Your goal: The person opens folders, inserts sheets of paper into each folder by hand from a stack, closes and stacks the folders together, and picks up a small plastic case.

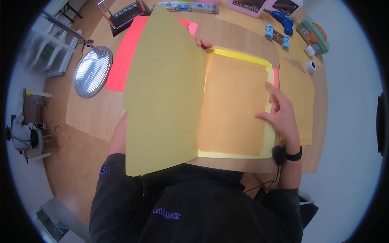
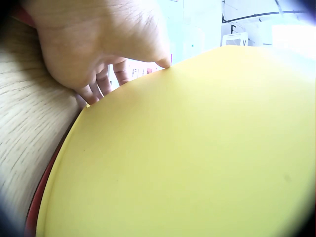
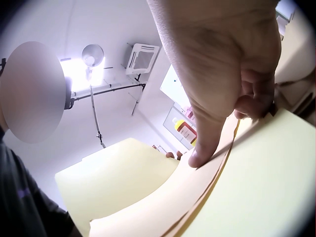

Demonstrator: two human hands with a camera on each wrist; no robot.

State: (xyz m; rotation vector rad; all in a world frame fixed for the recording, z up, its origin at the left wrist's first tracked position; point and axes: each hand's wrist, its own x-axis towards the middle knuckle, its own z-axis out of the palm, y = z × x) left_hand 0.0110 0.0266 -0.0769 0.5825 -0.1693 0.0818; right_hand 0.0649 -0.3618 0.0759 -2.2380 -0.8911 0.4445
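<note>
A yellow paper folder (image 1: 166,93) lies spread in front of me, its left cover raised and tilted. Inside it rests a stack of light brown paper sheets (image 1: 235,105), with yellow margins showing around it. My left hand (image 2: 106,44) holds the top edge of the raised cover near the fold; its thumb is at the edge and its other fingers reach over. In the head view the cover hides most of that hand. My right hand (image 1: 281,115) rests at the stack's right side, thumb (image 3: 200,154) pressing on the sheets, index finger extended along their edge.
Pink-red sheets (image 1: 123,67) lie under the folder at left, beside a round silver lamp base (image 1: 94,73). More brown paper (image 1: 298,101) lies at right. Along the back are a blue toy drill (image 1: 283,22), a wheeled toy (image 1: 277,37) and a green case (image 1: 312,35).
</note>
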